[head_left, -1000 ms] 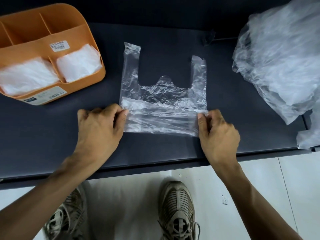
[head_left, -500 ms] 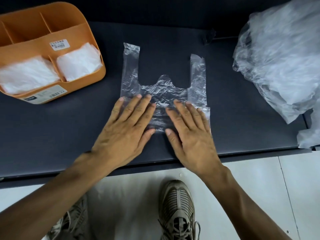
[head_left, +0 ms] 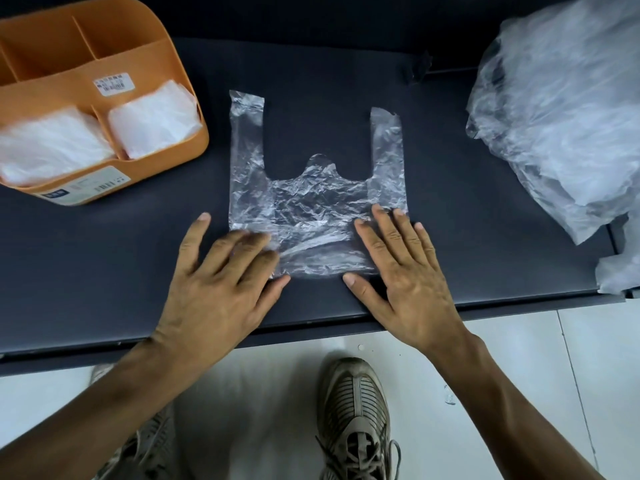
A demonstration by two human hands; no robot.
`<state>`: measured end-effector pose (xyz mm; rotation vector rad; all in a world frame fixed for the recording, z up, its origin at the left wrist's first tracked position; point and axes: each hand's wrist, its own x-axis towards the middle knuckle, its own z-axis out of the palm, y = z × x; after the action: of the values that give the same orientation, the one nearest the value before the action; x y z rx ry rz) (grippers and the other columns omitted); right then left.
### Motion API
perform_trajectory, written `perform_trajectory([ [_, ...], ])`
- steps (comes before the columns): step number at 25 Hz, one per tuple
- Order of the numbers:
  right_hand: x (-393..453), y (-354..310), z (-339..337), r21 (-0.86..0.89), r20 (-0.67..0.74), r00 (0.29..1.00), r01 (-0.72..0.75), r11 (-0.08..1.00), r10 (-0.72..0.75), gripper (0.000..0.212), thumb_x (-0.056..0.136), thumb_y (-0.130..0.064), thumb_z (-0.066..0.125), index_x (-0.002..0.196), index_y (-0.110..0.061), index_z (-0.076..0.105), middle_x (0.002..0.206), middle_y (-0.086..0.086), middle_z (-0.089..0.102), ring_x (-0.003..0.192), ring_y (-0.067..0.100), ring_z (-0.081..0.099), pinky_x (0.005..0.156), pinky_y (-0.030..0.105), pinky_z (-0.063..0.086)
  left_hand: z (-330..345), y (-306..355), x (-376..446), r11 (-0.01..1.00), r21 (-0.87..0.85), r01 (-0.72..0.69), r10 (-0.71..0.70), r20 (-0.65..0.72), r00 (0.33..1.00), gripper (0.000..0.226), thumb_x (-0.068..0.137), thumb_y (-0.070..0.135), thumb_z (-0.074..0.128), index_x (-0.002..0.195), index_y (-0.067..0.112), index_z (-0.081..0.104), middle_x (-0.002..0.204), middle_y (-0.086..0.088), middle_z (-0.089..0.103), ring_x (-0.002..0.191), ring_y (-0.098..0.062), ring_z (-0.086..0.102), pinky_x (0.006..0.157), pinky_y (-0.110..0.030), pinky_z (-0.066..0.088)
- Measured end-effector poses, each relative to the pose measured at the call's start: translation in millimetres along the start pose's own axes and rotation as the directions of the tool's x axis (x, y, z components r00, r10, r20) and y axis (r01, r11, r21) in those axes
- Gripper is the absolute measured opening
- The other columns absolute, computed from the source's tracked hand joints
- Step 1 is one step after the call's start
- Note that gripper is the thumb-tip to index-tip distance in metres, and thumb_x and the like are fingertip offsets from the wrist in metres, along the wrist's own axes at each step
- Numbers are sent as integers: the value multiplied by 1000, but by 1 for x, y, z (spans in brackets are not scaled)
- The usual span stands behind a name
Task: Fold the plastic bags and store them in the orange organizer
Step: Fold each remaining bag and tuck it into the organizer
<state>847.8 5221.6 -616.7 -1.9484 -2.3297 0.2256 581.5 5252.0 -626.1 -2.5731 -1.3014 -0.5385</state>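
A clear plastic bag (head_left: 317,202) lies flat on the dark table (head_left: 485,258), its two handles pointing away from me and its bottom part folded up. My left hand (head_left: 221,282) presses flat on the bag's lower left corner with straight fingers. My right hand (head_left: 405,271) lies flat on the lower right corner, fingers spread. The orange organizer (head_left: 162,60) stands at the far left; its two front compartments hold folded bags (head_left: 152,119), and its back compartments look empty.
A heap of loose clear bags (head_left: 568,109) fills the table's right side and hangs over the right edge. The table's front edge runs just below my wrists. Beneath it are a white tiled floor and my shoes (head_left: 353,417).
One second ago both hands pinched the folded edge's ends. They then flattened together on the bag's middle and have now slid apart to its two lower corners.
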Motion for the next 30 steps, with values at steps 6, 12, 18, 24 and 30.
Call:
perform_trajectory([
  [6,0,6,-1,103,-11,1000,31,994,-30,70,101,-59,36,159,-21,27,168,2,17,156,22,9,126,48,12,-5,-10,-3,991,-122,-50,45,-41,998,22,97,28,64,98,9,75,114,-7,74,104,-29,71,101,-57,47],
  [12,-2,32,-14,290,-56,993,112,951,-100,66,89,-23,48,152,-7,40,161,6,36,150,17,31,122,48,25,-12,-23,0,958,-280,54,-58,-7,998,25,88,8,54,99,8,77,118,-3,73,108,-23,68,96,-45,44],
  [18,3,32,-19,579,-145,988,42,814,52,38,90,-16,54,125,-10,68,134,4,64,132,15,55,113,46,41,-25,-32,12,854,-489,177,-147,100,984,28,97,27,54,102,9,75,114,7,72,107,-16,61,93,-46,37],
  [24,13,22,-32,786,-43,917,-214,581,396,14,94,-21,60,94,-18,74,86,5,69,87,14,64,82,31,49,-22,-43,22,693,-545,471,-338,331,881,43,82,55,60,112,26,71,106,32,59,103,-12,60,99,-42,40],
  [30,31,18,-32,705,-23,840,-370,604,542,36,100,-22,58,71,0,54,63,17,51,57,28,44,57,35,39,-16,-38,37,437,-603,668,-533,424,732,8,92,26,71,89,33,71,87,21,72,81,-4,69,79,-15,49],
])
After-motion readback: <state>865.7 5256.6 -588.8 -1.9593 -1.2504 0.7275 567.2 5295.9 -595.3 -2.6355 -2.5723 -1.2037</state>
